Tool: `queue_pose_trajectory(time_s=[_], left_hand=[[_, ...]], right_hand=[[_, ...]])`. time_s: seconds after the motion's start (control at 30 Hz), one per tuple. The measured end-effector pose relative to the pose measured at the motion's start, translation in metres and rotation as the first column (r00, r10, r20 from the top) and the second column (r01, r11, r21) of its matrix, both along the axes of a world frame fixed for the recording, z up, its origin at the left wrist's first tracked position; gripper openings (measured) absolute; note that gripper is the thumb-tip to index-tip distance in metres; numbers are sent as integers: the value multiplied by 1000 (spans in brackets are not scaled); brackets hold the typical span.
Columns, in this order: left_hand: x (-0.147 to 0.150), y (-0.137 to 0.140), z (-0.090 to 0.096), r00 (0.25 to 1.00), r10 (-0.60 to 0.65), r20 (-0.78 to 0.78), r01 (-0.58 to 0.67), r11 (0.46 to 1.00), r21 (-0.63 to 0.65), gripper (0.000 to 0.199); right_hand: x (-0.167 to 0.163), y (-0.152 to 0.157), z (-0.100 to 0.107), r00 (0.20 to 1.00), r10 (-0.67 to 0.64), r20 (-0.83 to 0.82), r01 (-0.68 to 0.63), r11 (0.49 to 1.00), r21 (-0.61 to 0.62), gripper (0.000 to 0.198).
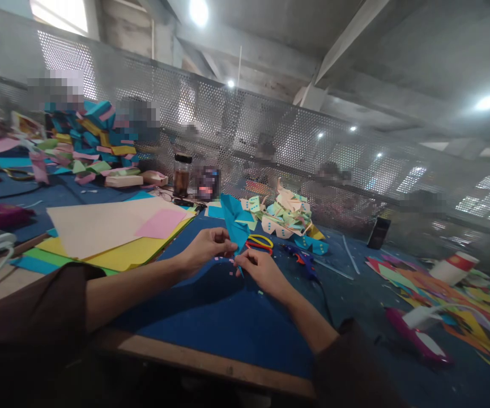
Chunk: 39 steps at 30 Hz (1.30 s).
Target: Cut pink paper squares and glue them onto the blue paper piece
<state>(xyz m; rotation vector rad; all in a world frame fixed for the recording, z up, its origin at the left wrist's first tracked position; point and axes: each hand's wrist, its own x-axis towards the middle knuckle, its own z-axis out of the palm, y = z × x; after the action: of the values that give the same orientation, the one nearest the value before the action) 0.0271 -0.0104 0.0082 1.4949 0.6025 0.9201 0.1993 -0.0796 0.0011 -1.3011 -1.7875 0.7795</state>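
A blue folded paper piece (236, 220) is held up over the blue tabletop (219, 328) between my two hands. My left hand (211, 245) pinches its left edge between thumb and fingers. Lower down, my right hand (259, 267) is closed on its narrow bottom end. Just behind them lie scissors (260, 243) with red and yellow handles. A blue glue gun (304, 259) rests to the right of my right hand. Tiny pink paper bits (231, 273) are scattered below the paper piece.
Large coloured paper sheets (104, 226) lie at the left. Folded paper pieces are heaped (289, 212) at the back, near a bottle (182, 175). A perforated metal screen (245, 124) rises behind. To the right are a purple-and-white device (418, 337) and coloured paper scraps (440, 289).
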Motion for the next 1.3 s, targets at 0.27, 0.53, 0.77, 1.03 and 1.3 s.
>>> queue_pose_trajectory(time_s=[0.27,0.53,0.77,1.03,1.3], left_hand=[[0,-1,2,1000,14,17,-13,999,-34,24],[-1,2,2,999,14,34,-11,996,-86,30],[-2,2,3,1000,-9,25,13,986,-167,29],[-1,1,0,997,-69,25,72,981,-178,29],[0,-1,3,998,-58,7,58,989,-136,23]], right_hand=[[0,-3,3,1000,9,3,-9,1000,29,30],[1,-3,0,998,-36,50,32,996,78,29],[5,-6,1,953,-246,177,135,869,476,22],[4,-12,6,820,-320,474,-53,782,620,25],[5,-13,8,749,-370,550,-99,758,645,16]])
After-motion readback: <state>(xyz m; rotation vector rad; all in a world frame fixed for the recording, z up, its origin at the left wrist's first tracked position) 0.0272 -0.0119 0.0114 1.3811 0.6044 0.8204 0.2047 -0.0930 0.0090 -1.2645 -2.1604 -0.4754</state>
